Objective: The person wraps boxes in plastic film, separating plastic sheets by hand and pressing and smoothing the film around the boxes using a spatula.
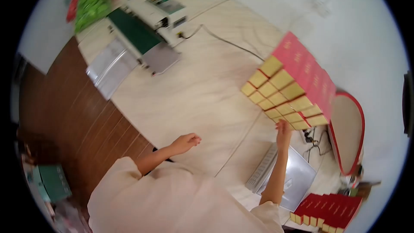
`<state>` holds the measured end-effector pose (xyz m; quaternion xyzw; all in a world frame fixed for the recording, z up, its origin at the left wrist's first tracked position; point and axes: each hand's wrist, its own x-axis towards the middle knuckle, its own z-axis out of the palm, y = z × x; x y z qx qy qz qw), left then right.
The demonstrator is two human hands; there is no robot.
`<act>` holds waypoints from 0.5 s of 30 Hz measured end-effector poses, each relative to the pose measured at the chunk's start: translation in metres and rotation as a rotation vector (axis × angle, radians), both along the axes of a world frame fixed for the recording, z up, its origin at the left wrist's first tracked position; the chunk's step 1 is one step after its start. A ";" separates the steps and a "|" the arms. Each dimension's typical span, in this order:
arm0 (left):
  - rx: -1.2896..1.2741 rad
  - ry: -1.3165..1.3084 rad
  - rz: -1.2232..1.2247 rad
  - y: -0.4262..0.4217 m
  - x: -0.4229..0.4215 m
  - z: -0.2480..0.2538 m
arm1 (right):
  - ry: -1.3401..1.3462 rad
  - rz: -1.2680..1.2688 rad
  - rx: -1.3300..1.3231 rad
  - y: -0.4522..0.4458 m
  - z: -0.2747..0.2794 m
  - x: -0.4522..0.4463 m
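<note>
A stack of red boxes with gold ends (280, 87) stands on the pale table (202, 108), right of centre. My right hand (283, 133) reaches to the near lower edge of this stack; its fingertips are at the gold ends, and whether they grip a box is too small to tell. Over the table's front edge hovers my left hand (186, 143), fingers loosely curled and apart, holding nothing. Below my right hand, a silvery plastic-covered item (295, 177) lies beside a white ridged piece (263, 168).
A machine with a green belt (133, 30) stands at the upper left, a clear plastic sheet (111, 67) beside it. Green packets (95, 0) lie beyond. More red boxes (330, 209) are at the lower right, near a red-rimmed oval board (348, 131). A cable crosses the table.
</note>
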<state>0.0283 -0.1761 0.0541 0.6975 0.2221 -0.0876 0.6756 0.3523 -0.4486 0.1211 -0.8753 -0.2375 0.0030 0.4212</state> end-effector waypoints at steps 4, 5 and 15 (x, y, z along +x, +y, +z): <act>-0.012 -0.068 0.176 0.054 -0.043 -0.010 | 0.360 0.315 -0.075 0.073 -0.075 -0.064; 0.029 -0.100 0.305 0.074 -0.057 -0.024 | 0.371 0.382 -0.071 0.099 -0.085 -0.087; 0.118 -0.020 1.449 0.307 -0.242 -0.144 | 0.412 0.913 -0.363 0.394 -0.098 -0.325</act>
